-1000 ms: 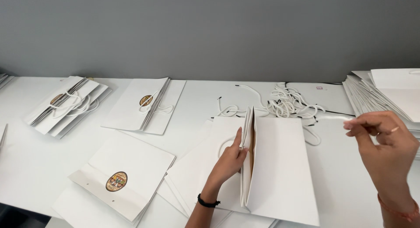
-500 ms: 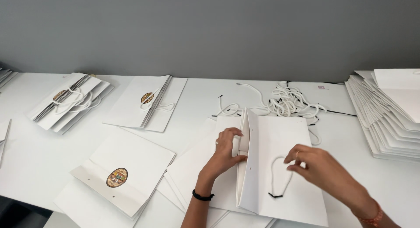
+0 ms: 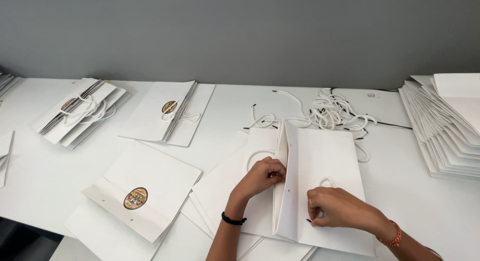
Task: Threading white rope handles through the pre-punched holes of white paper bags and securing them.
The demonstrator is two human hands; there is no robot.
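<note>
My left hand (image 3: 262,176) pinched the light, creasable white paper bag (image 3: 320,186) by its folded top edge while my right hand (image 3: 335,208) apparently gripped the limp rope handle (image 3: 326,182).

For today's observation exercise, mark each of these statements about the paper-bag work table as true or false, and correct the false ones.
1. The right hand rests on the flat white paper bag. True.
2. The left hand holds scissors. False: it grips the bag's folded edge.
3. A tangle of white cord handles lies behind the bag. True.
4. The stack of flat bags at far right is brown. False: it is white.
</note>
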